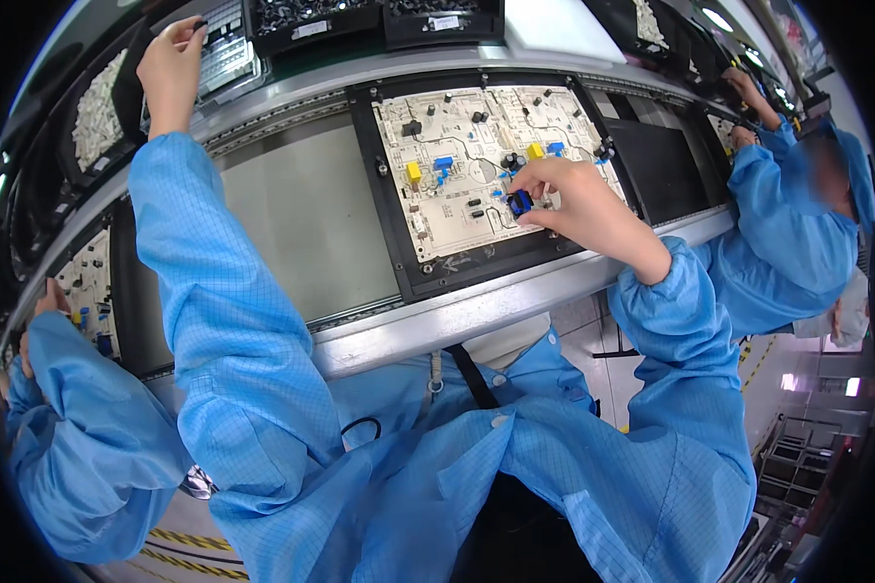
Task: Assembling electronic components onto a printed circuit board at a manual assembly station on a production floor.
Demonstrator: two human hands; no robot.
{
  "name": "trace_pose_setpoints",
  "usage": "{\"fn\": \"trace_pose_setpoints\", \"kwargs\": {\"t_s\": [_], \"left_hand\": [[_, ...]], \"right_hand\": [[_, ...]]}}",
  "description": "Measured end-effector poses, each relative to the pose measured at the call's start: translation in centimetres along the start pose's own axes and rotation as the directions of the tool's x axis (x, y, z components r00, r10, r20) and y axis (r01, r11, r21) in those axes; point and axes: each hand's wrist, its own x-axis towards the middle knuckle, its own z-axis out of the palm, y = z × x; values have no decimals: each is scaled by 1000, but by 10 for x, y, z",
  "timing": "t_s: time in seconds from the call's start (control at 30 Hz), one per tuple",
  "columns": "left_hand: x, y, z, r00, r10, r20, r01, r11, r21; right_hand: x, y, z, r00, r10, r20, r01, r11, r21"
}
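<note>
Though partly hidden, blue-black component (520,202)

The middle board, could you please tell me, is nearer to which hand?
Right: the right hand is over the middle board, holding a blue part; the left hand is off to the board's left.

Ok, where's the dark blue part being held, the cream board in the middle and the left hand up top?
Dark blue part (520,202): head view, on its blue side.
Cream board (443,235): head view, on a bare patch.
Left hand (172,70): head view, on its middle.
</note>
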Motion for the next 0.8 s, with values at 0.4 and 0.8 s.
{"fn": "trace_pose_setpoints", "kwargs": {"t_s": [0.4,0.8], "left_hand": [[12,46,-15,997,71,-41,-73,997,-39],[-4,188,-34,953,301,21,-277,900,-336]], "right_hand": [[-2,-6,5,995,-94,-27,87,977,-194],[17,2,-20,973,-144,179,193,934,-301]]}}
